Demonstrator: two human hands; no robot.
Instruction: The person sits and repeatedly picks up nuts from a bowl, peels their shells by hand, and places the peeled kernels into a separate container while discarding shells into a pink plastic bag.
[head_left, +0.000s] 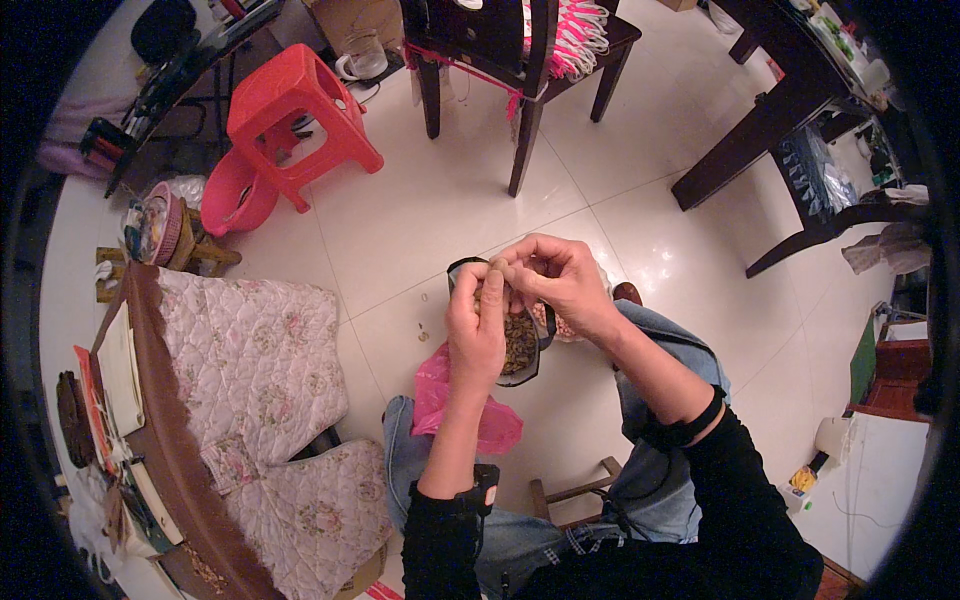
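My left hand (478, 319) and my right hand (566, 277) meet at the fingertips above a dark-rimmed container. Pinched between them is a small tan peanut (499, 264), mostly covered by the fingers. Brown pieces, seemingly shells, fill the visible part of the container (529, 375), whose far side is partly hidden by my hands. Under my right wrist, pale pink shelled peanuts (553, 322) lie in a light holder, largely hidden. A pink plastic bag (501, 429) hangs by my left forearm, near my knee.
A red plastic stool (289, 112) and pink basin (240, 195) stand far left. Quilted floral covers (262, 352) drape the seat at left. A dark wooden chair (480, 45) is ahead, a dark table (765, 142) at right. Small scraps (423, 331) lie on the tiles.
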